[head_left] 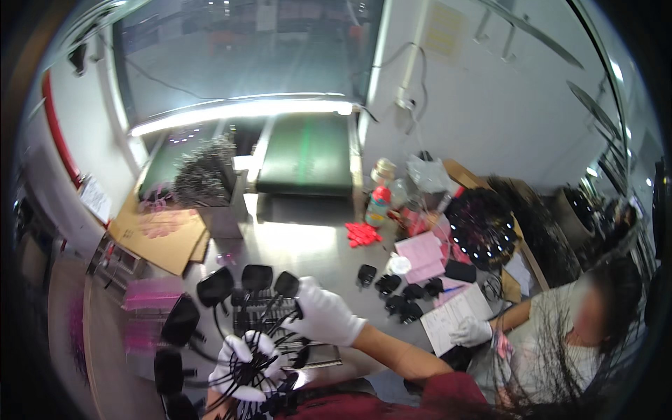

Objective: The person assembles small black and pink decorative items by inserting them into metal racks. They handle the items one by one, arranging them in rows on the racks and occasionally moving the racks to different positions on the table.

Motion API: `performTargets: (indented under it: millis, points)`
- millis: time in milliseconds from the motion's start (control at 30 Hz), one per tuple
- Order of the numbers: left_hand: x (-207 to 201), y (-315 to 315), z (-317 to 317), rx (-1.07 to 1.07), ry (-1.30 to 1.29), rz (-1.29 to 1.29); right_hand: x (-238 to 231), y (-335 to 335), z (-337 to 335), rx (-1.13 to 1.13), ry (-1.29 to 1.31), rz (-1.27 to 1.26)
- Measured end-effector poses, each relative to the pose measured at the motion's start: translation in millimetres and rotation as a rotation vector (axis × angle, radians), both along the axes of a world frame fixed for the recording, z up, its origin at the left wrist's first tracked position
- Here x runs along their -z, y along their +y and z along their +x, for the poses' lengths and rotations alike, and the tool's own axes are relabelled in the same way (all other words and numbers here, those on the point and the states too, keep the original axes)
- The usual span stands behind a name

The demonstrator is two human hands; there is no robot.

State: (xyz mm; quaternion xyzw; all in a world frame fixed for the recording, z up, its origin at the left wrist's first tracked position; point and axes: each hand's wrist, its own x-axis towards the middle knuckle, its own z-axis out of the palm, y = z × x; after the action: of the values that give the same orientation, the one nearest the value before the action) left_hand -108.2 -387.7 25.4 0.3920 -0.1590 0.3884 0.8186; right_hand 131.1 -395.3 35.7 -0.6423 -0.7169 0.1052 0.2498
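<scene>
My left hand (pixel 245 365), in a white glove, is closed round a bunch of thin black stems or cords (pixel 260 360). Flat black rounded heads (pixel 180 320) fan out from this bunch to the left and far side. What exactly these pieces are, I cannot make out. My right hand (pixel 325 313), also gloved in white, is at the bunch's right side, its fingers bent against a black piece next to a small black head (pixel 286 284). Its fingertips are partly hidden. Beneath the bunch lies a dark ribbed rack or tray (pixel 318 355), mostly covered.
Several black pieces (pixel 402 308) lie to the right, near red parts (pixel 362 235), a bottle (pixel 378 206) and pink paper (pixel 420 255). A co-worker's gloved hand (pixel 471 332) rests on a paper sheet (pixel 448 318). Behind are a green conveyor (pixel 306 154) and cardboard (pixel 157 238); pink trays (pixel 152 294) stand left.
</scene>
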Motion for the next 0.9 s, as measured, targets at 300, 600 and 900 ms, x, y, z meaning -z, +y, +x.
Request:
performTargets:
  millis: [300, 600, 900]
  points:
    - [10.5, 15.2, -71.2, 0.108, 1.147, 0.722, 28.8, -18.3, 58.6, -0.251, 0.267, -0.226]
    - [9.8, 21.6, -17.2, 0.091, 1.108, 0.876, 27.6, -2.9, 98.4, -0.523, 0.123, -0.611]
    - [28.7, -26.9, -50.1, -0.297, 1.207, 0.848, 162.0, 82.5, 256.3, -0.237, -0.536, -0.539]
